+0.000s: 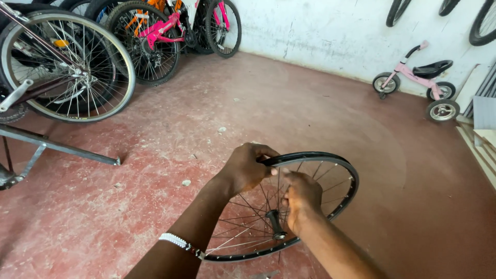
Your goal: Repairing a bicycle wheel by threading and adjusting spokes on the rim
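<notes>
A black bicycle wheel rim [345, 173] with thin spokes and a black hub [275, 223] is held tilted over the red floor in front of me. My left hand [247, 166] grips the top of the rim, fingers curled over its edge. My right hand [300, 199] is inside the wheel among the spokes, fingers closed around one of them just above the hub. A white beaded bracelet [177, 242] sits on my left wrist.
Several parked bicycles, one pink [164, 28], line the back left wall; a large silver-rimmed wheel [66, 66] stands nearest. A grey metal stand bar [62, 148] lies at left. A small pink balance bike [416, 77] stands at right by stacked boards [483, 134].
</notes>
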